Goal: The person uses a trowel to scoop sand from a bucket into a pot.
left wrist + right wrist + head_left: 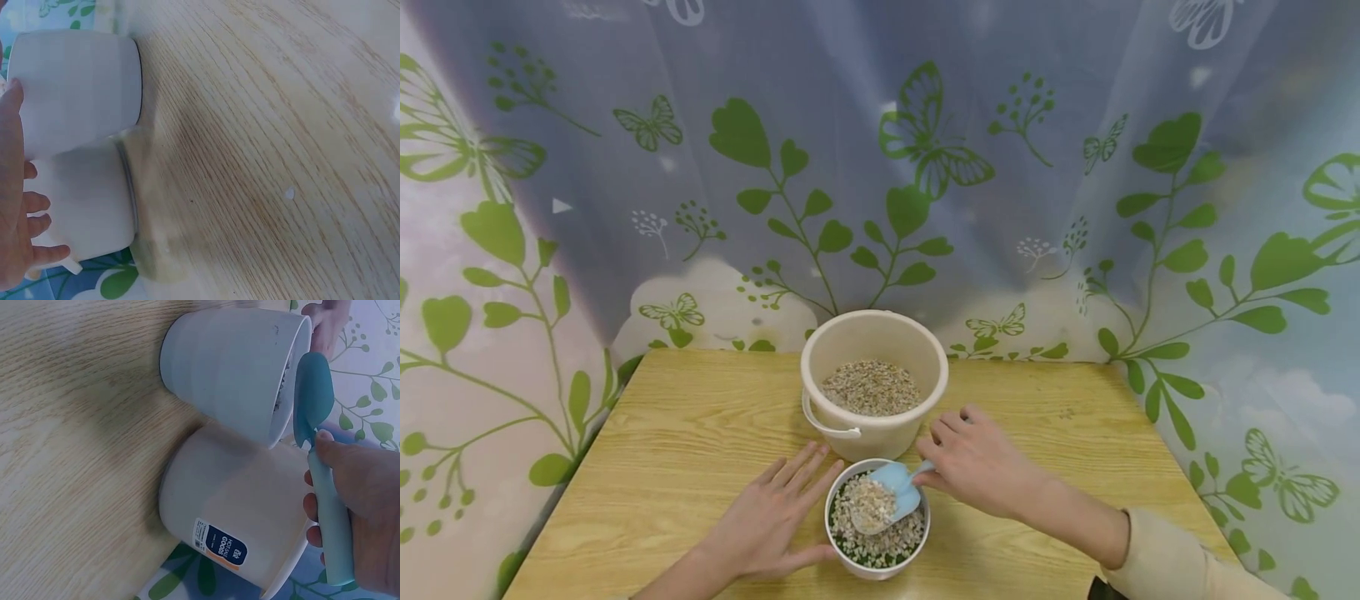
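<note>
My right hand (973,462) grips the handle of a light blue scoop (898,483), which the right wrist view shows side-on (314,394). Pale grainy material fills the scoop's front, held over a white pot (877,575). Similar grains (887,546) lie in the pot, with green showing around their edge. At the pot's left side is my left hand (771,512), fingers spread and straight. Its thumb meets or nearly meets the pot wall. Directly behind the pot stands a cream bucket (880,437), partly filled with the same kind of grains (871,387).
The bucket's white handle (831,427) hangs down at its front left. A label (220,544) is stuck on the bucket's side. Everything stands on a wood-grain table (700,400), backed by a leaf-and-butterfly printed curtain (850,167). A small white speck (289,194) lies on the tabletop.
</note>
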The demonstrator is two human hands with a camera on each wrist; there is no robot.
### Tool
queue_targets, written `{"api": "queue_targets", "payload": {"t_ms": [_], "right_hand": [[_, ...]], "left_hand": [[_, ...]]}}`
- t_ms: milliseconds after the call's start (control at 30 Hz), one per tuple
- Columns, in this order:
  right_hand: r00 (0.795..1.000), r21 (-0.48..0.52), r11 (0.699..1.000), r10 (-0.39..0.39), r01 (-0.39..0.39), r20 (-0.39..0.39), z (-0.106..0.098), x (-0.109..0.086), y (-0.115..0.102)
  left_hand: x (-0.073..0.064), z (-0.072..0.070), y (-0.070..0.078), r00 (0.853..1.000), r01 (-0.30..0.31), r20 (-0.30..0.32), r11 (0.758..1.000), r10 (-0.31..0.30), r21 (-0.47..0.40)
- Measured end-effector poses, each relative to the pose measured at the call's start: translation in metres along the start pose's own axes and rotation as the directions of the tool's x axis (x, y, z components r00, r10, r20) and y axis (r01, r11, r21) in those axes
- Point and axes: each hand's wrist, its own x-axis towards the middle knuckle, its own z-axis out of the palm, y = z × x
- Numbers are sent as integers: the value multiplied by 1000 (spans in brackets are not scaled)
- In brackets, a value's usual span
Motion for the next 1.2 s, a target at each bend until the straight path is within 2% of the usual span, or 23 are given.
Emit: {"api": "queue_targets", "payload": {"t_ms": [233,467,767,1000,1200], "right_hand": [[1000,-28,1000,4,-3,12,-1,9,-4],[998,-47,999,-6,9,56,-4,18,-8],[999,-83,996,-26,30,44,-6,28,-9],[998,-99,994,-36,42,55,-9,28,-7],[996,-75,995,-69,73,55,-11,22,-2]], "left_hand": [[0,0,1,1000,4,30,1000,-4,-1],[0,1,0,1000,1,30,1000,-1,5],[0,0,1,999,3,32,1000,-3,-6],[1,0,2,1000,0,26,1000,-1,4],[1,-1,2,1000,-1,23,1000,0,11]]}}
